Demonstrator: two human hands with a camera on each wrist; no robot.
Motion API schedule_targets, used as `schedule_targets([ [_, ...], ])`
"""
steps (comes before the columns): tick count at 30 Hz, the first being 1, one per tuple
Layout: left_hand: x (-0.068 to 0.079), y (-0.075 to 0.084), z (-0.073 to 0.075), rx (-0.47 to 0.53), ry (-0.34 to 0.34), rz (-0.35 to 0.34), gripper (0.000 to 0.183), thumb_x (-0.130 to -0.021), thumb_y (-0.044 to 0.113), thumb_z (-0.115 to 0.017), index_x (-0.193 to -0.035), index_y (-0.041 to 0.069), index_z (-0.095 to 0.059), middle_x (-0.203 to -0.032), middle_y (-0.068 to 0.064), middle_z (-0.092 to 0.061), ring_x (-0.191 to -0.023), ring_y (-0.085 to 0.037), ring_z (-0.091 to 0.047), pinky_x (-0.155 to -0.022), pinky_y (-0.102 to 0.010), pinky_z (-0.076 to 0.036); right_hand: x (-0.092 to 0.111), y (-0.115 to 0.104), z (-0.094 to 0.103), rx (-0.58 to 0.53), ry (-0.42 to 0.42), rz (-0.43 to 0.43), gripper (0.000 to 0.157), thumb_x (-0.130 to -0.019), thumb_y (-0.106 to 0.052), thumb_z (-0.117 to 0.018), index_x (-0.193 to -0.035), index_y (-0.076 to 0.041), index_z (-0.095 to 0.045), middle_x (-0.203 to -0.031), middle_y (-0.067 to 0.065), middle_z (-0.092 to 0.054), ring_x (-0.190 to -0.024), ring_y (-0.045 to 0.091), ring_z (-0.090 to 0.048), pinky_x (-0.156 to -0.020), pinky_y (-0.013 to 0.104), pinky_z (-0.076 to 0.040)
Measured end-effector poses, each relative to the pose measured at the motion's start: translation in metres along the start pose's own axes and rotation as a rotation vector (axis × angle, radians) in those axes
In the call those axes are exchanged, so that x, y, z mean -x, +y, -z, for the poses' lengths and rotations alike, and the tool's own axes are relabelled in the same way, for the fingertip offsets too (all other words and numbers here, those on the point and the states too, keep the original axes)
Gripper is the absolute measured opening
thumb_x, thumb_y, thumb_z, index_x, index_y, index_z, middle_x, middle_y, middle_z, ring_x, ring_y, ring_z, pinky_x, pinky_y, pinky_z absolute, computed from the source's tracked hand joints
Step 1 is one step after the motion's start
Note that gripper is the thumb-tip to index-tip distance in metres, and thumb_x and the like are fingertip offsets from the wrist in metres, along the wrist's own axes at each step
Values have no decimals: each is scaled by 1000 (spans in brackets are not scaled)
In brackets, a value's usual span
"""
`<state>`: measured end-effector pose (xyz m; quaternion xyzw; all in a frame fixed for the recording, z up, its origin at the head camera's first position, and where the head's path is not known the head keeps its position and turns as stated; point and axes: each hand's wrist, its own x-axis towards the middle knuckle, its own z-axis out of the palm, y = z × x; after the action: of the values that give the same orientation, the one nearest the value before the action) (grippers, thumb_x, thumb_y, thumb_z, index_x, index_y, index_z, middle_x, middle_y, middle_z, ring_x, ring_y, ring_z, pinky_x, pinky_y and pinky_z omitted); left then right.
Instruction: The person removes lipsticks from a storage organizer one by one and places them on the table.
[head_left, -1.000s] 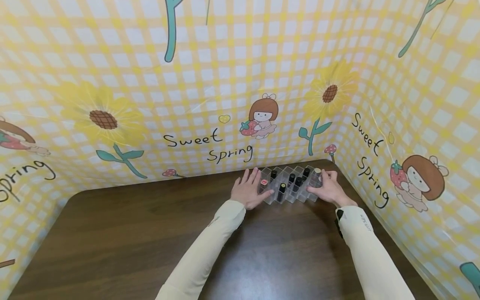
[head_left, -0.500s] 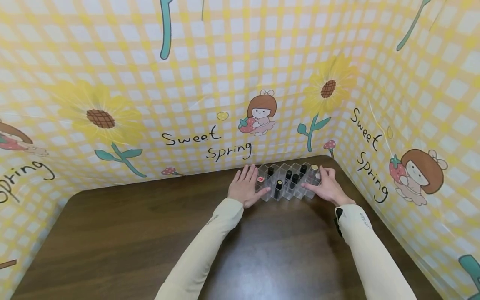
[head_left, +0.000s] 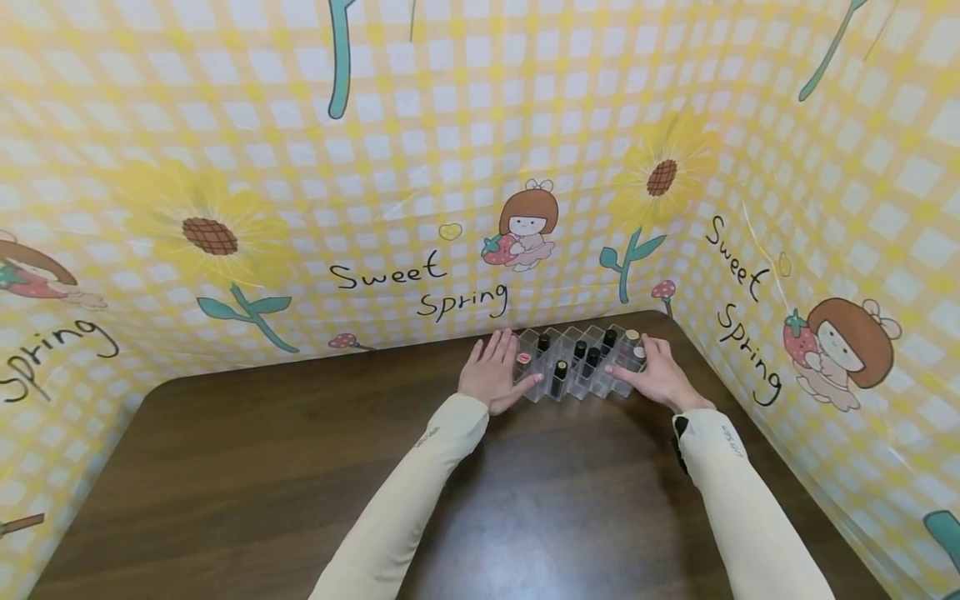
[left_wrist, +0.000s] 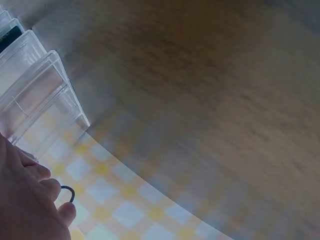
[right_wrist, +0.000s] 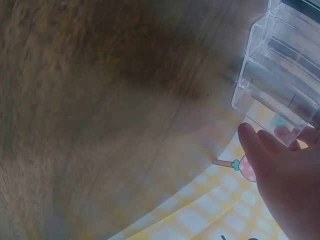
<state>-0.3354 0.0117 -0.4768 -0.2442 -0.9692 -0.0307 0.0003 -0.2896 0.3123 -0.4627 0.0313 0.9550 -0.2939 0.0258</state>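
A clear plastic lipstick organizer (head_left: 534, 393) with slanted rows of compartments stands at the back right of the table. Several black lipstick tubes (head_left: 559, 379) stand in it, along with a red-topped tube (head_left: 523, 358) at its left end and a gold-topped one (head_left: 632, 335) at its right. Against the organizer's left end lies my left hand (head_left: 491, 375), fingers straight, thumb at the front edge. My right hand (head_left: 660, 375) grips the right end, thumb in front and fingers round the far side. Both wrist views show the organizer's clear corners beside the hands.
The dark wooden table (head_left: 300, 467) spreads out in front and to the left. A yellow checked cloth wall (head_left: 390, 183) with printed flowers and figures rises close behind the organizer. Another checked wall (head_left: 825, 225) borders the right side.
The organizer has shifted slightly left along with both hands over the last second. The head view has moved a little. The hands keep the same hold.
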Motion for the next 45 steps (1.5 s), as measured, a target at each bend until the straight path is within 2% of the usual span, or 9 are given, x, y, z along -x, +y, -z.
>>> schedule_targets([
  [15, 7, -10, -1, 8, 32, 1, 91, -92, 74, -17, -156, 9, -14, -164, -8, -10, -152, -22, -3, -124, -37, -4, 3, -9, -8, -4, -3, 12, 114, -82, -68, -59, -153, 5, -8, -153, 31, -12, -134, 50, -33, -111, 60, -31],
  [24, 16, -17, 1, 31, 46, 13, 90, -93, 74, -20, -156, 9, -14, -164, -9, -10, -152, -24, -6, -122, -44, -17, 3, -17, -12, -2, -29, 11, 115, -83, -69, -57, -153, 4, -4, -155, 30, -9, -134, 52, -33, -110, 61, -32],
  [31, 23, -23, 0, -45, 53, -12, 92, -92, 74, -13, -155, 7, -17, -163, -11, -12, -152, -25, -8, -124, -40, -6, 4, -20, -18, 12, -23, 29, 116, -82, -71, -56, -153, 4, -5, -154, 29, -11, -133, 51, -35, -110, 59, -33],
  [45, 38, -40, 0, -45, 41, -3, 93, -92, 74, -11, -155, 5, -15, -163, -11, -9, -152, -22, -3, -124, -35, -5, 8, -32, -28, 30, -26, 90, 114, -82, -71, -57, -153, 5, -10, -151, 27, -19, -134, 45, -38, -111, 56, -34],
])
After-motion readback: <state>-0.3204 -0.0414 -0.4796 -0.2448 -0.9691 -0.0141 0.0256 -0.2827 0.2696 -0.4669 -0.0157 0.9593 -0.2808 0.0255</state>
